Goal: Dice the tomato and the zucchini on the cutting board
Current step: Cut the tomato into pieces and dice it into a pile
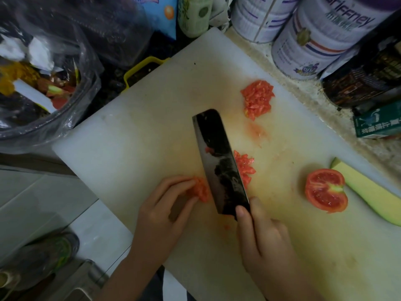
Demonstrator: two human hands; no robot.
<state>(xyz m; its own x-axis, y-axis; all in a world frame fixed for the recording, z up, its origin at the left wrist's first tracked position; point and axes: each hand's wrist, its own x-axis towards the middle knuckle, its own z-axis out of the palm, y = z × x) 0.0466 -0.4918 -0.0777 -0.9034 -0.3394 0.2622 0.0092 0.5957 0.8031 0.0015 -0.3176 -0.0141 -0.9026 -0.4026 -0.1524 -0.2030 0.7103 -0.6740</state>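
Board: white, juice-stained, set askew on the counter.

Knife: broad dark blade near board centre, tip toward 11 o'clock, flat side leaning toward the camera.

Right hand: at 6 o'clock, fingers curled round the hidden handle, thumb and forefinger pinching the blade heel.

Left hand: at 7 o'clock, fingertips bent, pinching a tomato piece that touches the blade's left side.

Dice: small red heap just beside the blade's right side.

Pile: larger heap of diced tomato at 1 o'clock, well apart from the knife.

Tomato half: cut face up at 4 o'clock.

Zucchini: uncut length just beside the half, at the 3 o'clock edge, running out of frame.

Tins: off the board at 1 o'clock.

Bag: clear, holding scraps, at 10 o'clock.
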